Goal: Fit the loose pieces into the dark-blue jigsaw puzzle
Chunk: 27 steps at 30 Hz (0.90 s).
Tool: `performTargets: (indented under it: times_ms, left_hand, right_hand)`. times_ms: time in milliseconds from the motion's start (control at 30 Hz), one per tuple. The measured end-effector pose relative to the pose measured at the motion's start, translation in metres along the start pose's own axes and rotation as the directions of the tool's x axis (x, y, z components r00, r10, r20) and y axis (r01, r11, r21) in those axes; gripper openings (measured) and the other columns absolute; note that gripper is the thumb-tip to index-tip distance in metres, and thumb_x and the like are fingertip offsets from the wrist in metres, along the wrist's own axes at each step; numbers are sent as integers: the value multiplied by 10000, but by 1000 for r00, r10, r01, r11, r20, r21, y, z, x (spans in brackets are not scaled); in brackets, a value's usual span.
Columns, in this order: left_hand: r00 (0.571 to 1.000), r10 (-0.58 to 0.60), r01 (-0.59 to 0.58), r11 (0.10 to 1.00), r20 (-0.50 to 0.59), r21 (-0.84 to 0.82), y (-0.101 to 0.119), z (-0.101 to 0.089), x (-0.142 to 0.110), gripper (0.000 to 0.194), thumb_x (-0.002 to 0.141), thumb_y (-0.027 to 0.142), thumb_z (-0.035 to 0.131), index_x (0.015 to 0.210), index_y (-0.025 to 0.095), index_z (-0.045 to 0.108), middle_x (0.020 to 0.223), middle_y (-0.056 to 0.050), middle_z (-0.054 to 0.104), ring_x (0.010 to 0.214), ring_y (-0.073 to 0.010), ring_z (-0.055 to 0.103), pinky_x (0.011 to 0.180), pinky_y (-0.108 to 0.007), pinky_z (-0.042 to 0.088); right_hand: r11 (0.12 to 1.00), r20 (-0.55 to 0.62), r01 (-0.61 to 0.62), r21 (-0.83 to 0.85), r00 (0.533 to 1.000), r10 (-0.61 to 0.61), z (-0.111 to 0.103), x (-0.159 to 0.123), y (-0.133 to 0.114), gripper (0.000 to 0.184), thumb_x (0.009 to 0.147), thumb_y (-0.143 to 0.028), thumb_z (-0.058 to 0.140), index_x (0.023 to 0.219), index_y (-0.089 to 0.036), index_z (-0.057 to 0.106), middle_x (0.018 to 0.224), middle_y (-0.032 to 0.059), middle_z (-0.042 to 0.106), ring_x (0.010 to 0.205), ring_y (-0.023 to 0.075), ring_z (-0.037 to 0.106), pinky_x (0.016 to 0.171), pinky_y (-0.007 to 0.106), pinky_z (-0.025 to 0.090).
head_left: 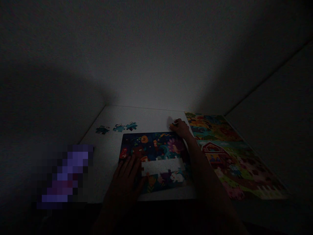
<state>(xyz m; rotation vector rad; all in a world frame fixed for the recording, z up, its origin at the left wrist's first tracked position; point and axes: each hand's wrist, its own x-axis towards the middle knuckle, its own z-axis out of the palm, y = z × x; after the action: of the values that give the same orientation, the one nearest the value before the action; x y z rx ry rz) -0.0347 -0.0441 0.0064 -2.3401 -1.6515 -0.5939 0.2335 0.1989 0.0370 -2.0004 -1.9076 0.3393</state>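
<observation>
Left hand (123,184): fingers (128,166) spread flat on the jigsaw puzzle (156,147), near its gap.
Right hand (180,128): curled at the puzzle's far edge; cannot tell if holding anything.
Loose pieces (119,128): on the tabletop (107,156), beyond the puzzle.
Right side: barn picture (234,156).
Risk: hand pressure could shift fitted pieces; dim light could hide misfits.

Purple blurred shape (63,174), too pixelated to name

Jigsaw puzzle (156,147) dark blue, multicoloured; farm picture (234,166) green, red barn (214,153)
</observation>
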Motion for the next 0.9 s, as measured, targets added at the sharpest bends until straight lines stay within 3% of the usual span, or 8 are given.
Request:
performTargets:
  times_ms: [167, 267, 433, 533, 633, 700, 800, 900]
  left_hand:
    - [1000, -21, 21, 999, -6, -33, 0, 3, -1, 620, 972, 522, 398, 1476, 162, 360, 1488, -132, 456, 1376, -287, 421, 1099, -507, 383]
    - [1000, -19, 19, 1000, -11, -25, 1, 2, -1, 611, 970, 526, 401, 1455, 154, 389, 1477, -136, 470, 1373, -290, 424, 1093, -505, 391]
    - [999, -39, 40, 999, 34, -27, 3, -3, 0, 606, 966, 513, 421, 1448, 145, 405, 1483, -144, 459, 1369, -289, 430, 1094, -493, 391]
    - [996, -39, 42, 998, 77, -39, 4, -7, 1, 627, 965, 527, 413, 1444, 121, 409, 1492, -153, 442, 1385, -295, 404, 1105, -505, 375]
    - [994, -33, 37, 999, 100, -36, 4, -9, 1, 664, 947, 565, 425, 1419, 98, 437, 1493, -169, 435, 1392, -305, 391, 1117, -508, 356]
    - [993, -39, 43, 998, 115, -38, 5, -9, 1, 691, 932, 590, 436, 1414, 95, 444, 1492, -172, 435, 1392, -308, 390, 1128, -504, 340]
    - [991, -41, 47, 998, 129, -48, 5, -9, 0, 720, 920, 598, 452, 1423, 83, 431, 1499, -176, 424, 1397, -315, 380, 1146, -504, 308]
    - [991, -30, 40, 997, 131, -71, 6, -9, -1, 725, 920, 596, 456, 1423, 75, 428, 1508, -180, 409, 1405, -324, 362, 1148, -516, 299]
  right_hand:
    - [981, -98, 73, 178, 994, -56, 5, -2, -5, 518, 762, -367, 689, 1212, -150, 551, 1136, 141, 589, 969, 229, 599, 866, 361, 464]
    - [970, -126, 143, 196, 985, -120, -4, -1, -5, 393, 804, -287, 615, 1167, -141, 591, 1029, 113, 608, 905, 208, 600, 842, 334, 474]
    - [962, 4, 183, 200, 982, -188, -41, -23, -11, 133, 798, -224, 618, 921, -185, 648, 827, 60, 649, 767, 192, 608, 730, 305, 468]
    - [874, 157, 207, 440, 940, -302, -50, -66, -34, 175, 824, -317, 633, 952, -201, 604, 769, 19, 657, 661, 162, 604, 586, 258, 447]
    - [705, 355, 117, 699, 800, -484, -35, -123, -63, 296, 865, -335, 592, 1137, -223, 564, 771, -12, 665, 635, 154, 615, 573, 262, 475]
    - [660, 394, 78, 747, 748, -534, -16, -154, -75, 269, 877, -301, 577, 1137, -237, 605, 887, 3, 699, 759, 164, 654, 667, 280, 510]
    - [666, 399, 29, 745, 781, -480, 8, -176, -76, 198, 895, -278, 560, 1055, -223, 662, 953, 17, 716, 868, 182, 667, 754, 301, 517]
    - [723, 318, 132, 678, 835, -450, 17, -178, -69, 207, 901, -258, 571, 1081, -226, 669, 981, 32, 706, 889, 188, 650, 798, 322, 502]
